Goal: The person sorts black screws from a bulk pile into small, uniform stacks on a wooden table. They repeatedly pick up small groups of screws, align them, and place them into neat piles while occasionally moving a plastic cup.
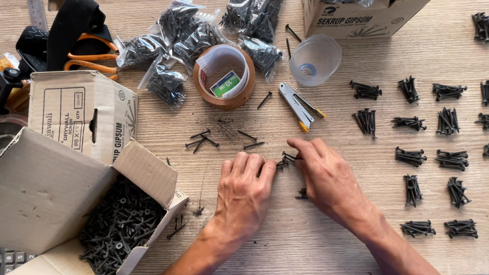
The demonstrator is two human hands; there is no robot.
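Observation:
My left hand [242, 193] lies palm down on the wooden table [320, 235], fingers together and curled over a few black screws. My right hand [326, 177] is just to its right, fingertips pinching a small bunch of black screws [287, 159] on the table. A few loose screws [205, 140] lie scattered ahead of my left hand. Several small piles of black screws [450, 157] are laid out in rows to the right.
An open cardboard box full of screws [120, 222] stands at the front left, a second box [356, 8] at the back. Several bagged screws [181, 42], a tape roll [224, 77], a clear cup [314, 59], a stapler [299, 107] and orange scissors [90, 57] lie behind.

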